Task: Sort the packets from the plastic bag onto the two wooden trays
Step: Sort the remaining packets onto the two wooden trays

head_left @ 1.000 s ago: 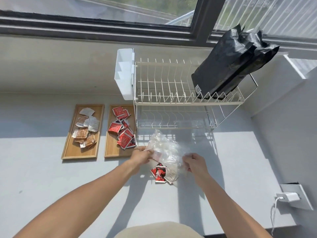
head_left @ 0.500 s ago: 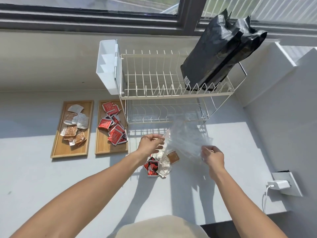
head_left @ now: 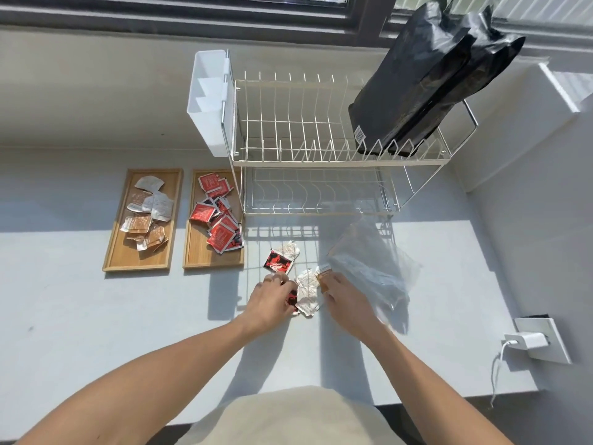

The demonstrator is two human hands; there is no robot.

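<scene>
Two wooden trays lie at the left. The left tray (head_left: 138, 263) carries silver and brown packets, and the right tray (head_left: 208, 260) carries red packets. Loose packets lie on the counter in front of me: a red-and-black packet (head_left: 278, 263), a silver packet (head_left: 290, 250) behind it and a crumpled silver packet (head_left: 307, 292). My left hand (head_left: 271, 300) curls its fingers on a red packet (head_left: 292, 298). My right hand (head_left: 348, 301) pinches a brown packet (head_left: 322, 277). The clear plastic bag (head_left: 369, 263) lies crumpled just right of my right hand.
A white two-tier dish rack (head_left: 321, 155) stands behind the packets, with a white caddy (head_left: 210, 101) on its left end and black bags (head_left: 430, 78) on top. A wall socket with a charger (head_left: 532, 342) is at the right. The counter edge runs below my arms.
The bag, held up between both hands before, now lies on the counter to the right. More packets are out on the counter. Both hands have come down onto the loose packets.
</scene>
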